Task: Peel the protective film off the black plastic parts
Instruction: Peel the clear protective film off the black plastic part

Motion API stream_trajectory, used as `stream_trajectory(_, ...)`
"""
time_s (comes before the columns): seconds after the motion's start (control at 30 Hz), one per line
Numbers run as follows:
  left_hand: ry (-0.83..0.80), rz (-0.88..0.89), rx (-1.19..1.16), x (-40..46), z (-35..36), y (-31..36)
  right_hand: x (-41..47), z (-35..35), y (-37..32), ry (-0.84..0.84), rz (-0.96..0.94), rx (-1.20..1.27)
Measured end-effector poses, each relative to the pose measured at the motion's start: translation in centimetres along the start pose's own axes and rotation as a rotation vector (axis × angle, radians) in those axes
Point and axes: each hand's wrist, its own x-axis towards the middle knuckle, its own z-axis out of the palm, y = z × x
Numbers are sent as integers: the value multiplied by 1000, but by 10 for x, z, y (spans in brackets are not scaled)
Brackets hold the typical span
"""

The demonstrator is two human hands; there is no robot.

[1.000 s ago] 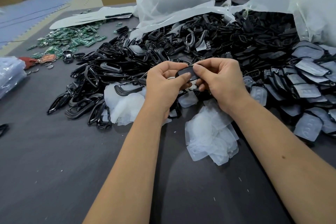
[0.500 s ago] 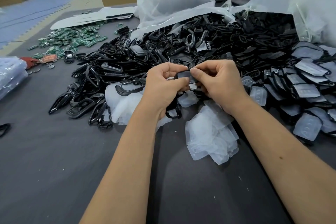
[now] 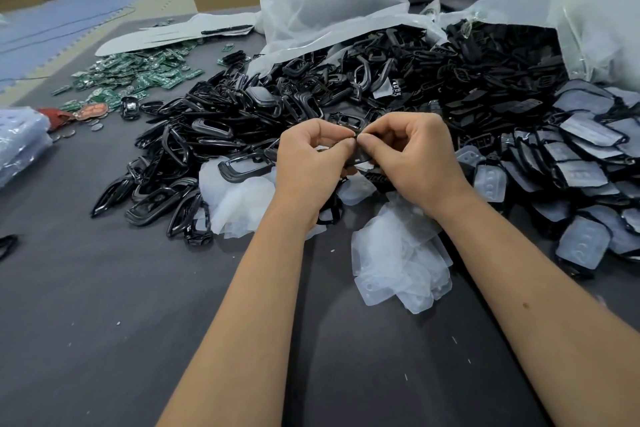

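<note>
Both hands closed in tighter vs 1 s ago: left hand (image 3: 311,163) and right hand (image 3: 415,158) now pinch the same black part (image 3: 360,158) at frame centre, thumbs nearly touching, just above the bench (image 3: 104,322). Part looked flatter and more exposed before; now mostly hidden by fingers. Probably picking at a film edge, no film visibly lifted yet. Peeled films (image 3: 401,267) lie below the hands; unpeeled parts (image 3: 581,156) at right.
</note>
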Motion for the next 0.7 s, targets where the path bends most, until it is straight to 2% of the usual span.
stream_trajectory(0.1, 26, 32, 49, 1, 1, -2, 0, 1, -1, 11, 3, -39)
stream_trajectory(0.27, 8, 67, 17, 3, -6, -2, -1, -4, 1, -120, 85, 185)
stream_trajectory(0.47, -71, 47, 79, 3, -15, -2, 0, -7, 3, -145, 114, 225)
stream_trajectory(0.7, -57, -31, -70, 3, -18, 0, -3, -10, 0, -227, 97, 341)
